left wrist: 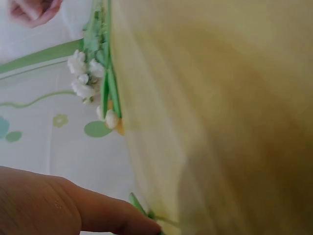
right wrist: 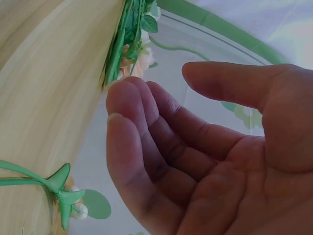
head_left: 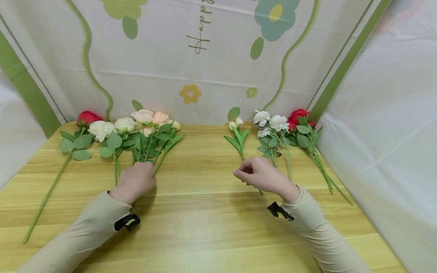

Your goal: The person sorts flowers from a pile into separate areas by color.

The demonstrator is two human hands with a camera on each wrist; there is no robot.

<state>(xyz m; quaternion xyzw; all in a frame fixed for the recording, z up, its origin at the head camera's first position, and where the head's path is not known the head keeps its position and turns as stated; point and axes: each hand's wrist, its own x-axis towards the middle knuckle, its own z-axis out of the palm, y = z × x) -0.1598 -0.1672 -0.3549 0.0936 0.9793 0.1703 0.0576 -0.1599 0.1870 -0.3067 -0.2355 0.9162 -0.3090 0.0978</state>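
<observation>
My left hand (head_left: 137,181) is low over the bunch on the left, fingers curled down round a flower stem below the peach roses (head_left: 150,117); its fingertips are hidden in the head view. Green leaves (left wrist: 137,201) show beside the fingertip in the left wrist view. My right hand (head_left: 261,175) hovers over the stem of the white tulips (head_left: 236,124). Its fingers (right wrist: 124,152) are loosely bent, thumb apart, with nothing between them. The tulips' green leaves (right wrist: 58,181) lie on the table below that hand in the right wrist view.
Left of the bunch lie white roses (head_left: 102,130) and a long-stemmed red rose (head_left: 89,117). White flowers (head_left: 278,123) and red flowers (head_left: 297,118) lie on the right of the wooden table (head_left: 191,227). A printed cloth (head_left: 218,72) hangs behind the table.
</observation>
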